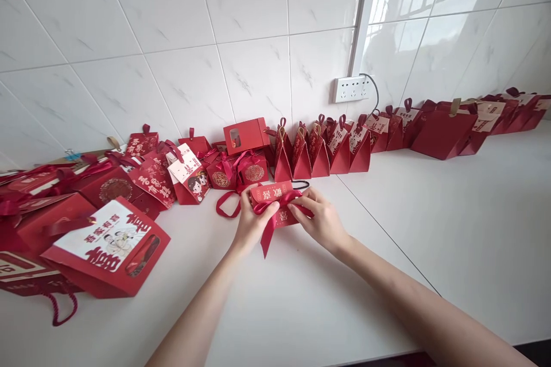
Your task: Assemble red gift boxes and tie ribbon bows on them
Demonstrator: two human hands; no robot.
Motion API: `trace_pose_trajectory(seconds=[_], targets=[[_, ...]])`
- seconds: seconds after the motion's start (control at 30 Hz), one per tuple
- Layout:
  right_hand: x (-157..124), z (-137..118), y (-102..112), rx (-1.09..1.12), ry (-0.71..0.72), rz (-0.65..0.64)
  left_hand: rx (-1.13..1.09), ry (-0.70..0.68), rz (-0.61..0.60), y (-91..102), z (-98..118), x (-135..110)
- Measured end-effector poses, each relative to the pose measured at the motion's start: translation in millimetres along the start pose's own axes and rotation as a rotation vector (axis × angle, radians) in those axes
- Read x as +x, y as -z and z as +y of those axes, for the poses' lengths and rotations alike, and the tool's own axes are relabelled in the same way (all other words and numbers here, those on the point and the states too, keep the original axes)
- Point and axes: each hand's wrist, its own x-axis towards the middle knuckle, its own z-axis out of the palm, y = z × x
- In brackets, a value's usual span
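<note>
A small red gift box (272,190) with pale printed characters sits on the white counter between my two hands. Dark red satin ribbon (267,237) crosses its front, and one tail hangs toward me. My left hand (255,217) is closed around the box's left side, its thumb pressing the ribbon against the front. At the right side, my right hand (317,217) pinches the ribbon between thumb and fingers; the exact fold in its fingertips is hidden. Just behind the box lies a black cord loop (301,183), and a loose ribbon loop (227,205) rests to its left.
Several red triangular boxes (318,155) line the tiled wall. A heap of red boxes covers the left side, with a white-fronted windowed box (148,266) nearest me. More boxes (439,129) stand at the right, and a power strip (352,89) is on the wall.
</note>
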Motion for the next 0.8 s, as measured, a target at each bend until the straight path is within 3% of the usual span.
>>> trace_pose_trajectory(seconds=[0.27,0.37,0.47,0.57,0.7,0.8], targets=[[11,-6,13,0.103,-0.134,-0.084,0.058,-0.021,0.042,-0.8,-2,-1],[16,-6,20,0.247,-0.336,-0.149,0.066,-0.019,0.058,-0.5,-2,0],[22,-4,27,0.529,-0.569,-0.368,0.067,0.006,0.083,0.5,0,1],[24,2,32,0.825,-0.685,-0.629,0.067,0.013,0.113,2.2,0,3],[22,15,31,1.02,-0.789,-0.733,0.071,0.011,0.107,3.1,-2,4],[20,24,30,1.043,-0.822,-0.824,0.056,-0.01,0.082,2.2,-3,3]])
